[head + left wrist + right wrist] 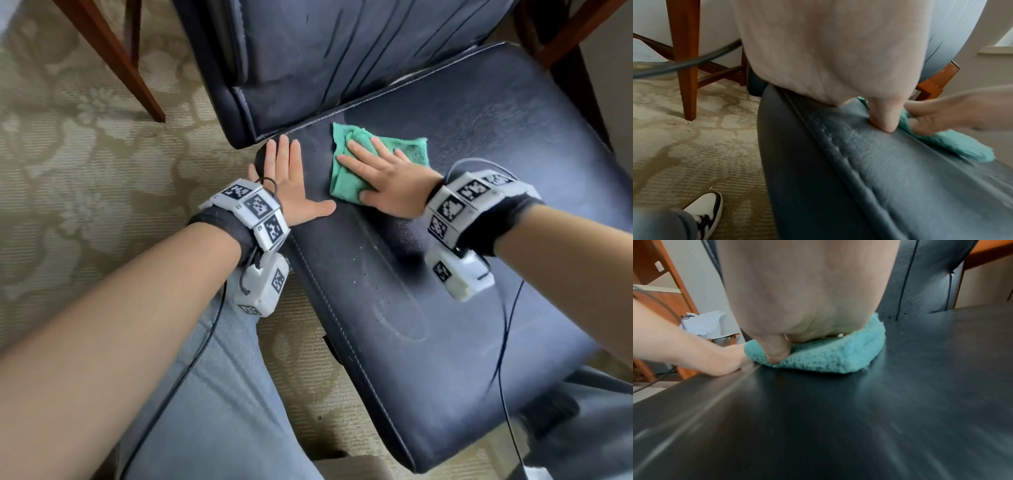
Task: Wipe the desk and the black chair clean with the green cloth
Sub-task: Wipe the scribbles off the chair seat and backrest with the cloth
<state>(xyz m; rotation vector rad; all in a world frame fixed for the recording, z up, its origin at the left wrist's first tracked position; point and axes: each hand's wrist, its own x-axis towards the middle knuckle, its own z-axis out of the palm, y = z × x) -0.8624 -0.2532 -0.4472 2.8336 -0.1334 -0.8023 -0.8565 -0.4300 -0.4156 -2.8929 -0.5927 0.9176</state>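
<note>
A black chair [462, 274] fills the scene, its seat streaked with dust. At the seat's back seam the green cloth [373, 161] lies folded, long axis running toward the near edge, pressed flat under the right hand [387, 178], fingers straight. The left hand [291, 185], flat and empty, braces the seat's left edge just beside the cloth; unwiped seat lies nearer the person.

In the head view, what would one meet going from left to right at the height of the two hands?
Patterned carpet → left hand, flat on the chair seat's edge → green cloth → right hand, pressing flat on the cloth → bare black chair seat.
</note>
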